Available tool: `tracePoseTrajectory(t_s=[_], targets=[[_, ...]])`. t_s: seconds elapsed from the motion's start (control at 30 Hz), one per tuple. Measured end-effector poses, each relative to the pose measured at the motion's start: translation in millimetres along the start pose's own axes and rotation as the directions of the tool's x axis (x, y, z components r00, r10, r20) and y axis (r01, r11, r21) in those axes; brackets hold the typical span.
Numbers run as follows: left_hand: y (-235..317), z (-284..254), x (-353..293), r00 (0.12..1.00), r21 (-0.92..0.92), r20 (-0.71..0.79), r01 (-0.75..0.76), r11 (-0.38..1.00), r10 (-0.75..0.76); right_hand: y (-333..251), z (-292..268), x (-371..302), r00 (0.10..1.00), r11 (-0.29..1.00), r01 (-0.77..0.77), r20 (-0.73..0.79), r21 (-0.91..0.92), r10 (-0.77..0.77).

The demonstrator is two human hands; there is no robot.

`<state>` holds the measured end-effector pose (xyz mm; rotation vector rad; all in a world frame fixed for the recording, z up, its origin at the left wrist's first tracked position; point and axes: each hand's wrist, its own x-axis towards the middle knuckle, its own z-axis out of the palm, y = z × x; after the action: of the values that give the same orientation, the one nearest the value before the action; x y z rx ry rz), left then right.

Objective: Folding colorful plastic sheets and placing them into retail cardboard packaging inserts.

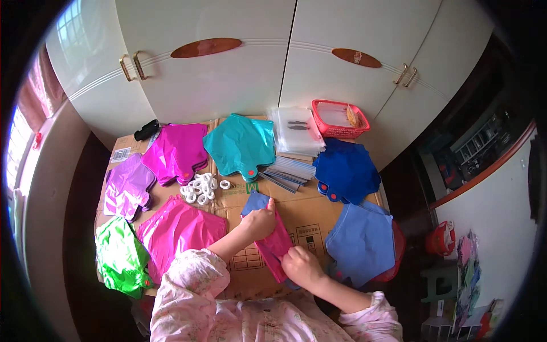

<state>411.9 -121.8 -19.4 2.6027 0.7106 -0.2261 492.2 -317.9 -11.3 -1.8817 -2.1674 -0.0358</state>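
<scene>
A long folded strip of flat foil balloons (274,242), pink with a blue upper end, lies slantwise on the cardboard in front of me. My left hand (260,224) is closed on its upper part, with the thumb pointing toward the far end. Lower down, my right hand (302,267) has its fingers curled in at the right edge of the strip. Exactly how those fingers grip is partly hidden. Beyond the strip lie loose white ribbon rolls (199,188) and a fan of narrow grey-blue strips (289,173).
Flat foil balloons in stacks ring the cardboard (307,208): green (121,256), lilac (129,185), magenta (176,151), pink (179,231), teal (239,145), dark blue (347,170), light blue (362,242). Clear bags (299,134) and a red basket (341,132) stand near the white cabinet (211,80).
</scene>
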Motion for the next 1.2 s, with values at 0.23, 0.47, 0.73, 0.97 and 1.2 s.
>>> tracePoseTrajectory(t_s=[0.23,0.47,0.73,0.97,1.2], targets=[[6,2,-8,0.924,0.267,-0.375,0.024,0.963,0.081,-15,15,7,0.991,0.998,-0.060,-0.122,0.008,0.061],[-2,5,-15,0.881,0.274,-0.470,0.084,0.958,0.057,-9,28,4,0.995,0.984,-0.052,-0.070,0.172,0.064],[-10,29,-56,0.800,-0.383,-0.538,0.047,0.922,-0.264,-7,25,6,0.994,0.986,-0.015,-0.102,0.165,0.032],[5,28,-68,0.830,-0.874,-0.247,0.033,0.485,-0.501,-8,26,6,0.991,0.981,-0.025,-0.123,0.194,0.049],[11,25,-82,0.820,-0.240,-0.424,0.307,0.921,-0.384,-10,22,7,0.990,0.977,-0.002,-0.138,0.213,0.032]])
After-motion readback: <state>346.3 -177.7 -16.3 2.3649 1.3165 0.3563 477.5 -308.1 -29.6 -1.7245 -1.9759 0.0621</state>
